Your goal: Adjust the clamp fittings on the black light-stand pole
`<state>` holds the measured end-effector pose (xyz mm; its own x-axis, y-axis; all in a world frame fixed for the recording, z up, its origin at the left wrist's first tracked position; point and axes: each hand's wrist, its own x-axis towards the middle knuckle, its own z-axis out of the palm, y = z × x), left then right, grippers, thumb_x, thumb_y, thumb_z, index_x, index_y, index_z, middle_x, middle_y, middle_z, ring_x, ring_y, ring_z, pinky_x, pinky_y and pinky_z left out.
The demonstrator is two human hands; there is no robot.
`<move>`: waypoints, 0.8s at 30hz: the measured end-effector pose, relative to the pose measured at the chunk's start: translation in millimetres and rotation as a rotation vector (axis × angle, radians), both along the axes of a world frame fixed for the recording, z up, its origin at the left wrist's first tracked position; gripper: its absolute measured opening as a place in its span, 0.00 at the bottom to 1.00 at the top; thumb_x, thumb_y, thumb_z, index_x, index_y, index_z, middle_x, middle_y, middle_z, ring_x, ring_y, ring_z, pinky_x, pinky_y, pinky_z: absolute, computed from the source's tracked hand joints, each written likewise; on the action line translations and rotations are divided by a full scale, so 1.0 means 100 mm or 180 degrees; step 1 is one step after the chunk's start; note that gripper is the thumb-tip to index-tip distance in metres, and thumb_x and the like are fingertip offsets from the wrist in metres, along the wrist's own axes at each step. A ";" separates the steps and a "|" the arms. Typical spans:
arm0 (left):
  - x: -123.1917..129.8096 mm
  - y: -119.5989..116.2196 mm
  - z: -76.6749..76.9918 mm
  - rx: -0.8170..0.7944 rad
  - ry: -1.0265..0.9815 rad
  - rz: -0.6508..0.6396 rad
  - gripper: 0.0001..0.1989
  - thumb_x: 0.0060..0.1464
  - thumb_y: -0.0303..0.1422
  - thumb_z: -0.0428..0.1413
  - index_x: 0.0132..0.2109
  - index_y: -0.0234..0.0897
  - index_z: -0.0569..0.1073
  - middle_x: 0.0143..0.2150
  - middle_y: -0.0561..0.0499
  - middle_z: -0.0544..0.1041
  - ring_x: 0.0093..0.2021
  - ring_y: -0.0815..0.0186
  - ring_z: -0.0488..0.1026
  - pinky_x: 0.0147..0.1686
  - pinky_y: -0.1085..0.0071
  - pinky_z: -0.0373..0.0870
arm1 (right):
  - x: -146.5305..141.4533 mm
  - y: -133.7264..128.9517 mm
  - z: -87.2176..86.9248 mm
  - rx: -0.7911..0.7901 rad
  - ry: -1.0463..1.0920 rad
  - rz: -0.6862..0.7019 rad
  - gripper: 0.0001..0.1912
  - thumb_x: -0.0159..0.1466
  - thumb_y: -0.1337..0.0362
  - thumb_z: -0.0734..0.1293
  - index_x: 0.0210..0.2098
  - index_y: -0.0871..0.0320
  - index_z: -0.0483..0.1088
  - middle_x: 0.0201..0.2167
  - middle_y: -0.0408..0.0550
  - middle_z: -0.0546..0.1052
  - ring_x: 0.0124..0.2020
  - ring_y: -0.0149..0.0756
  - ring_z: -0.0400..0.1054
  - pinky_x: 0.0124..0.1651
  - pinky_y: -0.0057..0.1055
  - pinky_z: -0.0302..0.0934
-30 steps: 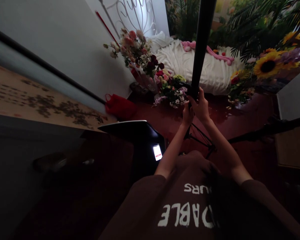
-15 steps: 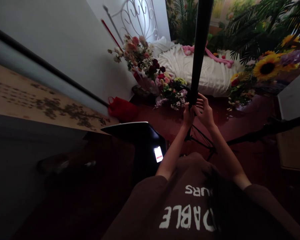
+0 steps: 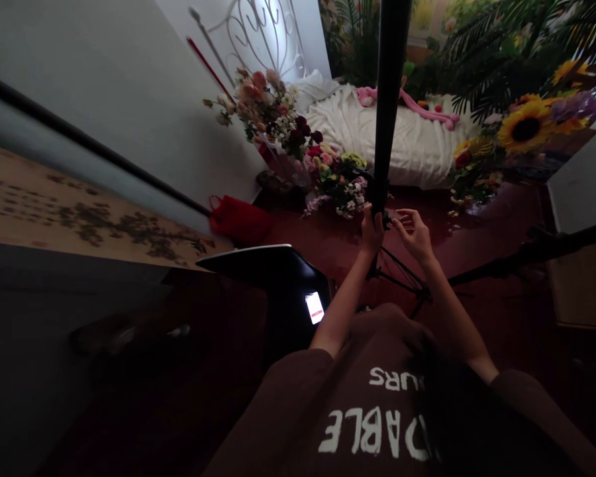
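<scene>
A tall black stand pole [image 3: 388, 99] rises in front of me, with thin braces and legs [image 3: 402, 271] spread below it. My left hand [image 3: 372, 230] is closed around the lower part of this pole. On the pole's right side, level with my hands, a small dark knob [image 3: 387, 219] sticks out. Just right of it is my right hand [image 3: 414, 233], its fingers curved and apart, thumb and fingertips close to the knob. Whether they touch it is hard to make out.
Flower bouquets [image 3: 335, 172] stand before a white draped bed [image 3: 417, 156]; sunflowers [image 3: 525, 126] are at right. A dark table [image 3: 258, 262] with a lit phone [image 3: 314, 307] is by my left arm. A red bag [image 3: 241, 218] and another black pole [image 3: 531, 255] flank me.
My right hand has drawn back from behind the pole to its right side, beside the knob. My left hand stays around the pole. The view has shifted slightly.
</scene>
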<state>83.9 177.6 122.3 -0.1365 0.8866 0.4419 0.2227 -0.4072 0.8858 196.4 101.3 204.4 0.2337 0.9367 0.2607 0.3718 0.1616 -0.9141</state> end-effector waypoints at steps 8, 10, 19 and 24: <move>0.00 0.00 0.02 0.0075 0.0008 0.0011 0.32 0.62 0.58 0.39 0.55 0.38 0.69 0.45 0.41 0.77 0.47 0.62 0.77 0.49 0.66 0.72 | -0.15 0.16 0.01 -0.1255 0.2342 0.0039 0.12 0.63 0.56 0.68 0.42 0.53 0.67 0.17 0.32 0.65 0.15 0.24 0.59 0.17 0.19 0.54; 0.01 0.00 0.01 0.0088 0.0054 0.0061 0.32 0.62 0.58 0.38 0.55 0.39 0.68 0.45 0.42 0.77 0.46 0.62 0.77 0.48 0.67 0.72 | -0.12 0.20 0.03 -0.1606 0.3048 0.0312 0.05 0.63 0.62 0.66 0.38 0.55 0.67 0.16 0.32 0.64 0.14 0.21 0.58 0.16 0.16 0.54; 0.01 -0.01 0.04 -0.0036 0.0106 -0.0004 0.34 0.62 0.59 0.38 0.55 0.36 0.68 0.47 0.39 0.77 0.48 0.61 0.76 0.50 0.65 0.72 | 0.07 0.28 -0.05 -0.2108 0.4351 0.1425 0.11 0.64 0.72 0.60 0.25 0.55 0.63 0.17 0.36 0.68 0.16 0.22 0.62 0.21 0.14 0.65; -0.03 -0.17 0.19 -0.0150 -0.0042 -0.0007 0.29 0.64 0.55 0.40 0.57 0.40 0.67 0.52 0.41 0.76 0.53 0.61 0.75 0.54 0.62 0.71 | 0.04 0.13 -0.09 -0.1850 0.3840 0.0835 0.08 0.63 0.69 0.61 0.33 0.57 0.72 0.26 0.44 0.79 0.26 0.27 0.73 0.32 0.21 0.73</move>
